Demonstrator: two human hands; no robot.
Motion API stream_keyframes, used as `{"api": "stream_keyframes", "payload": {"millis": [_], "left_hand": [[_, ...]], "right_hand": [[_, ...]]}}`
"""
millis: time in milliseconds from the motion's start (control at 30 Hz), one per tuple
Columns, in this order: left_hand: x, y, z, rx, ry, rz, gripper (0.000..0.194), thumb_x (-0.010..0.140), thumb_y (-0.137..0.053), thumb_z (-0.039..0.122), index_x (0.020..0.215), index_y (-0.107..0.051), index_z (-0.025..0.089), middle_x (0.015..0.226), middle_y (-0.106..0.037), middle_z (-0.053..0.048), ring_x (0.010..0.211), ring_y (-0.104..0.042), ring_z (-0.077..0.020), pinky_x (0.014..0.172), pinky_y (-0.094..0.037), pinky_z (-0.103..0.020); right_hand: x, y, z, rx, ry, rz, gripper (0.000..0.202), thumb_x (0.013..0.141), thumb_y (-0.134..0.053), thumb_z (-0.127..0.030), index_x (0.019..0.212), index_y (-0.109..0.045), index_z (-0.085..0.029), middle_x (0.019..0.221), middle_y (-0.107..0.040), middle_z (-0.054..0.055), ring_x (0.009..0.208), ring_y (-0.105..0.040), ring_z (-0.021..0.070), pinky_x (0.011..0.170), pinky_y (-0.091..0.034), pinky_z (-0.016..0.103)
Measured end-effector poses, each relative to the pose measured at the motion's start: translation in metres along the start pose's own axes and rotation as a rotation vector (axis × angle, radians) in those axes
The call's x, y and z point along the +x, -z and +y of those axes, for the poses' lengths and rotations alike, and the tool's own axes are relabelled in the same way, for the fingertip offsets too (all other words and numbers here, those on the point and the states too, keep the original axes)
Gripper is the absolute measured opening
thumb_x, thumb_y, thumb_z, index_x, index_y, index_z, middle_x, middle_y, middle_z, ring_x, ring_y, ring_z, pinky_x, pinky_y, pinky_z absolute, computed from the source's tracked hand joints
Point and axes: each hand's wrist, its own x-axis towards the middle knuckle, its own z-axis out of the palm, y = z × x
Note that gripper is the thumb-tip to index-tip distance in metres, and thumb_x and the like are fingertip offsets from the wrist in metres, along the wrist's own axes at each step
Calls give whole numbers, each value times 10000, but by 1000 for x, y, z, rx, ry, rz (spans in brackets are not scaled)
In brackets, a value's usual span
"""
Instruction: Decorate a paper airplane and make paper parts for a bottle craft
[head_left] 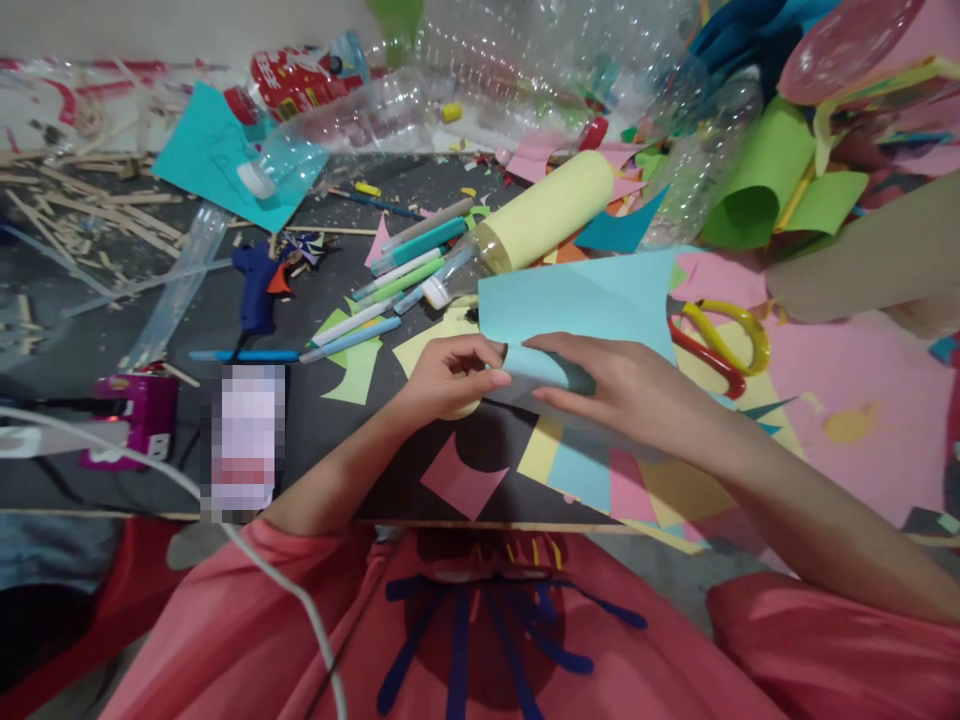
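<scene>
A light blue sheet of paper lies in front of me, its near edge curled up toward my body. My left hand pinches the left end of the curl between thumb and fingers. Around the right part of the curl, my right hand is closed, with the thumb below and the fingers above. Just beyond the sheet lies a bottle wrapped in pale yellow paper, its white cap toward the left. Scissors with yellow and red handles rest right of the sheet, their blades hidden.
Left of the hands are several markers, a blue glue gun, a phone and a purple power socket with a white cable. Clear plastic bottles crowd the back. A pink scrap lies near the table's front edge.
</scene>
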Motion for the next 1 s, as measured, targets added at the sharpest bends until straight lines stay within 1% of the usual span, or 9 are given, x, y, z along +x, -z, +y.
{"api": "stream_keyframes", "payload": {"millis": [100, 267, 367, 433, 533, 633, 733, 833, 1000], "left_hand": [[2, 4, -5, -33, -58, 90, 500, 771, -675, 649, 658, -653, 162, 684, -672, -22, 397, -405, -46, 401, -312, -228], [3, 2, -2, 119, -74, 281, 338, 820, -626, 407, 572, -625, 177, 603, -641, -11, 526, -554, -98, 546, -449, -231], [3, -3, 1, 162, -58, 262, 319, 803, -620, 392, 564, -620, 179, 603, -632, -14, 579, -585, -118, 588, -476, -244], [3, -4, 1, 121, -34, 211, 361, 820, -614, 447, 587, -628, 171, 599, -625, -15, 546, -571, -112, 574, -470, -248], [4, -3, 0, 2, 61, 118, 485, 812, -604, 619, 659, -635, 159, 618, -637, -25, 524, -569, -116, 538, -459, -251], [5, -2, -1, -36, 148, 105, 615, 733, -591, 774, 714, -618, 160, 636, -618, -14, 566, -565, -122, 533, -447, -242], [7, -2, -1, 80, 147, 140, 572, 665, -698, 730, 722, -579, 173, 580, -499, 48, 543, -458, -91, 517, -377, -222], [9, -2, -4, 150, 142, 155, 500, 690, -738, 638, 704, -514, 190, 541, -370, 85, 512, -358, -74, 493, -298, -218], [10, 0, -10, 154, 116, 171, 493, 731, -716, 610, 654, -447, 203, 539, -338, 82, 506, -329, -76, 479, -249, -230]], "right_hand": [[-4, 2, 0, -49, -35, -61, 384, 926, -573, -317, 1282, -626, -183, 1118, -763, 111, 917, -737, 324, 677, -504, 357], [-17, 17, -4, 215, 35, -325, 337, 926, -567, -351, 1222, -669, -227, 1063, -776, 61, 881, -734, 251, 683, -497, 306], [-16, 29, -7, 453, 107, -576, 294, 858, -652, -360, 1117, -714, -236, 1019, -779, 24, 838, -722, 200, 665, -496, 258], [-9, 34, -7, 550, 131, -654, 246, 830, -670, -358, 1026, -729, -220, 962, -772, 11, 816, -704, 186, 659, -491, 248], [9, 30, -2, 508, 68, -519, 261, 828, -642, -372, 1000, -710, -188, 941, -748, 28, 819, -670, 196, 682, -473, 265], [28, 16, 8, 361, -35, -330, 295, 831, -620, -393, 1011, -679, -166, 958, -722, 59, 786, -634, 204, 657, -430, 275], [43, 3, 17, 287, -44, -246, 292, 816, -630, -379, 1017, -666, -169, 969, -706, 69, 802, -610, 213, 671, -400, 278], [51, -5, 21, 264, -10, -198, 297, 805, -647, -377, 1015, -667, -169, 971, -697, 74, 814, -598, 216, 690, -384, 284], [54, -9, 17, 375, 16, -3, 261, 827, -643, -383, 970, -667, -167, 880, -691, 57, 781, -598, 192, 681, -386, 283]]}}
